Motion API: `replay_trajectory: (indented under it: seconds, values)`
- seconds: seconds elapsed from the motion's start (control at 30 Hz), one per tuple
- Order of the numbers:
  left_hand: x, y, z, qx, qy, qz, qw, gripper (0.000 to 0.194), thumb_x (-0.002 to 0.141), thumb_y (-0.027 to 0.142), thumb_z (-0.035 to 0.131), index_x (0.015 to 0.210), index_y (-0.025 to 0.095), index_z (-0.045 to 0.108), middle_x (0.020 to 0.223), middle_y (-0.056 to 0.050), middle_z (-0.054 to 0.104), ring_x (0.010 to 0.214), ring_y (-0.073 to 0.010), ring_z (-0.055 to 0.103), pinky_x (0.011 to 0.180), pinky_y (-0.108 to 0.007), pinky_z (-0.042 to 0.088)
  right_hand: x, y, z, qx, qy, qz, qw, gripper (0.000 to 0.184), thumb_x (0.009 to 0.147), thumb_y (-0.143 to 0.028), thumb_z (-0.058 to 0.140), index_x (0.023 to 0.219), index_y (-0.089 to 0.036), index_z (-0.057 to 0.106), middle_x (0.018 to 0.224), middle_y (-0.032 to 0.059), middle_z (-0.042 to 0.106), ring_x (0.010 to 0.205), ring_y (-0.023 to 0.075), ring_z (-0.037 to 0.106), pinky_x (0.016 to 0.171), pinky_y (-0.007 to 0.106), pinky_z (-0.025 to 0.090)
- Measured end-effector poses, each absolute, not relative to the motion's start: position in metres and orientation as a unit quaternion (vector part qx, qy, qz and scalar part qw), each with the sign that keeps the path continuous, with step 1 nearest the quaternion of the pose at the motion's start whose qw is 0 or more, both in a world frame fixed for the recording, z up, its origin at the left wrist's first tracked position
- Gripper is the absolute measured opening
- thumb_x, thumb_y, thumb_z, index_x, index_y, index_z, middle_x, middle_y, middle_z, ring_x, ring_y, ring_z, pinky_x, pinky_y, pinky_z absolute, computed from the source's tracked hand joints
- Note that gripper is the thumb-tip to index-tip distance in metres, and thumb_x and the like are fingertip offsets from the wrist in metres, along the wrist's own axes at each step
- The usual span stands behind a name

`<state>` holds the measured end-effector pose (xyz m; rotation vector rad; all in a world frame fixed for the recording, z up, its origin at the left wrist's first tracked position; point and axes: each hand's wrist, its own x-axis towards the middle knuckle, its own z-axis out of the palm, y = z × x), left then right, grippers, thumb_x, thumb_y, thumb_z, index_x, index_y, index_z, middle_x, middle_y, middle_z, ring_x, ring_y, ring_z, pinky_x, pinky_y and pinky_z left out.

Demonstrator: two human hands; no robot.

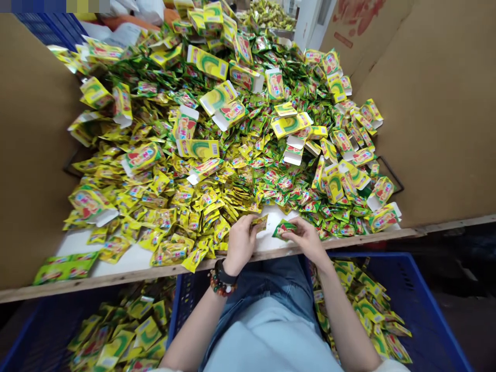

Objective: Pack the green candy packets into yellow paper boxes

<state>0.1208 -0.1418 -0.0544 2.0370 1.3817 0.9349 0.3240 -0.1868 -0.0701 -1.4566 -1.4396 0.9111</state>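
A large heap of small yellow and green foil sachets (217, 170) covers the white table (127, 258), with flat printed yellow cartons (209, 64) scattered over it. At the table's near edge, my left hand (240, 244) pinches a yellow-green sachet (259, 223) between thumb and fingers. My right hand (307, 238) holds a green sachet (284, 229) by one corner. The two hands are close together, a short gap between the sachets. A small patch of white tabletop shows just beyond them. A dark watch and a beaded bracelet (222, 281) circle my left wrist.
Tall cardboard sheets (437, 113) wall the table's right side, and another (34, 144) stands on the left. Below the wooden table edge (163, 273), blue plastic crates (422, 305) on both sides of my lap hold yellow cartons. More bags lie at the far end.
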Motion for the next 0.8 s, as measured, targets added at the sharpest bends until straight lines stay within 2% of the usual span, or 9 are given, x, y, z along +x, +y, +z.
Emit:
replay_trajectory:
  seconds: [0.1,0.13,0.2,0.27,0.37,0.47,0.57,0.67,0.8]
  values:
    - [0.133,-0.145,-0.046,0.756,0.456,0.344,0.32,0.019,0.083,0.01,0.055,0.094,0.017,0.068,0.081,-0.004,0.071,0.067,-0.0163,0.064,0.065,-0.028,0.052,0.32,-0.19,-0.061,-0.547,-0.54,0.417,0.486,0.02,0.079,-0.037,0.07,0.089,-0.02,0.067,0.115,0.0106,0.067,0.1,0.0226,0.065,0.078,0.033,0.055]
    - [0.137,-0.145,-0.042,0.762,0.434,0.341,0.339,0.02,0.083,0.01,0.054,0.094,0.017,0.068,0.079,-0.004,0.071,0.065,-0.0156,0.064,0.064,-0.027,0.052,0.318,-0.19,-0.057,-0.544,-0.531,0.424,0.492,0.02,0.079,-0.038,0.07,0.087,-0.02,0.067,0.116,0.011,0.067,0.1,0.0224,0.066,0.078,0.032,0.055]
    - [0.146,-0.141,-0.033,0.791,0.383,0.317,0.356,0.026,0.082,0.007,0.05,0.097,0.018,0.069,0.078,-0.003,0.071,0.064,-0.015,0.064,0.063,-0.026,0.051,0.318,-0.192,-0.052,-0.544,-0.494,0.444,0.513,0.02,0.081,-0.04,0.069,0.087,-0.02,0.067,0.1,0.008,0.071,0.084,0.0191,0.068,0.071,0.031,0.056]
    - [0.156,-0.125,-0.021,0.842,0.325,0.266,0.339,0.035,0.079,0.002,0.047,0.098,0.019,0.071,0.077,-0.003,0.071,0.066,-0.0149,0.064,0.063,-0.025,0.052,0.322,-0.193,-0.049,-0.553,-0.43,0.447,0.556,0.026,0.079,-0.041,0.071,0.096,-0.021,0.066,0.078,0.0018,0.07,0.066,0.0152,0.065,0.063,0.029,0.056]
    - [0.174,-0.07,0.001,0.899,0.309,0.22,0.219,0.045,0.073,-0.004,0.043,0.097,0.019,0.073,0.079,-0.005,0.07,0.071,-0.0169,0.065,0.069,-0.028,0.053,0.335,-0.198,-0.046,-0.583,-0.367,0.416,0.593,0.039,0.075,-0.042,0.075,0.105,-0.02,0.066,0.067,-0.0012,0.067,0.058,0.0141,0.062,0.058,0.028,0.056]
    - [0.202,0.002,0.024,0.885,0.373,0.274,0.046,0.063,0.076,-0.006,0.039,0.131,0.02,0.058,0.12,-0.012,0.062,0.097,-0.0201,0.063,0.082,-0.034,0.052,0.348,-0.205,-0.045,-0.604,-0.36,0.399,0.589,0.033,0.071,-0.045,0.077,0.09,-0.018,0.071,0.063,0.0,0.067,0.056,0.0144,0.061,0.053,0.027,0.054]
    - [0.229,0.062,0.037,0.939,0.264,0.216,-0.036,0.064,0.083,-0.002,0.042,0.14,0.027,0.05,0.15,-0.01,0.042,0.124,-0.0259,0.048,0.1,-0.045,0.043,0.356,-0.211,-0.042,-0.609,-0.376,0.387,0.581,0.029,0.071,-0.043,0.078,0.084,-0.018,0.071,0.062,-0.0005,0.067,0.054,0.0133,0.059,0.051,0.025,0.051]
    - [0.243,0.091,0.036,0.973,0.179,0.129,-0.06,0.057,0.088,0.003,0.044,0.136,0.032,0.053,0.158,-0.004,0.032,0.136,-0.0303,0.035,0.108,-0.055,0.032,0.358,-0.215,-0.039,-0.607,-0.376,0.38,0.588,0.028,0.072,-0.043,0.077,0.084,-0.019,0.071,0.063,-0.0007,0.067,0.055,0.0133,0.06,0.052,0.025,0.051]
    - [0.233,0.081,0.024,0.977,0.166,0.109,-0.078,0.051,0.09,0.005,0.045,0.137,0.025,0.052,0.156,-0.005,0.036,0.146,-0.0269,0.025,0.117,-0.056,0.02,0.358,-0.216,-0.039,-0.598,-0.364,0.388,0.599,0.029,0.071,-0.043,0.078,0.086,-0.02,0.07,0.066,-0.0003,0.069,0.058,0.0145,0.063,0.055,0.026,0.054]
